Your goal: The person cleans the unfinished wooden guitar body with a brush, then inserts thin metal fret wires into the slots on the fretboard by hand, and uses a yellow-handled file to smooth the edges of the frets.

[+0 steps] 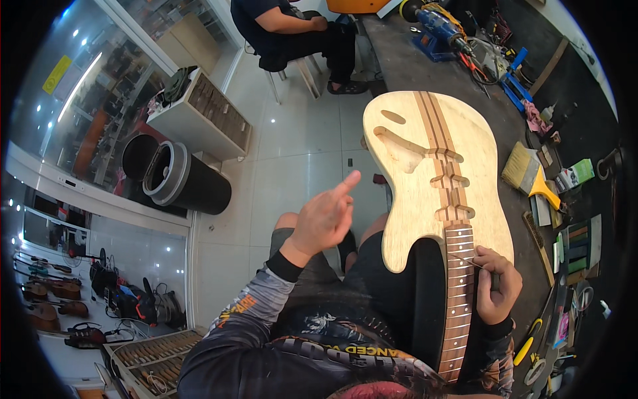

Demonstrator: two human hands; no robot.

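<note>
A pale wooden electric guitar body (pixel 405 106) with a dark striped centre strip and carved cavities lies to the right of my lap, joined to a fretted neck (pixel 458 299) that runs toward me. My left hand (pixel 322 219) is raised left of the body, empty, index finger stretched out and the other fingers curled. My right hand (pixel 498 286) is at the right side of the fretboard near the body, its fingers pinched on a thin metal rod (pixel 468 259) lying across the frets.
The dark workbench (pixel 399 53) holds a blue drill (pixel 438 26), brush (pixel 522 166) and yellow-handled tool (pixel 528 342). A seated person (pixel 279 33) is beyond. Left are a bin (pixel 199 193), cabinet (pixel 212 120), glass partitions and several instruments (pixel 60 292).
</note>
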